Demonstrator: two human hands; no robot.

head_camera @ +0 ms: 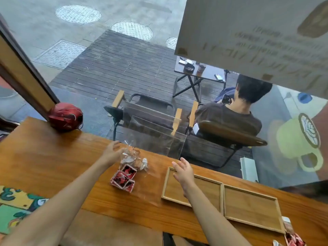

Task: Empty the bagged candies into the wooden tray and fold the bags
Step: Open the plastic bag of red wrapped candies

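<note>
A clear plastic bag of wrapped candies [133, 159] lies on the wooden counter, pale and brown pieces showing through it. Just in front of it sit red, black and white candies [124, 177] in clear wrapping. My left hand [112, 152] reaches to the top of the bag, fingers spread and touching its twisted neck. My right hand [183, 172] hovers open over the left end of the wooden tray [221, 197], which has two compartments, both bare. A flat clear bag [150, 185] lies between the candies and the tray.
A red helmet [66, 117] sits at the counter's far left edge by the window frame. More red candy wrappers [291, 237] lie at the near right. A clear acrylic stand [156, 137] rises behind the bag. Beyond the glass a person sits on a chair.
</note>
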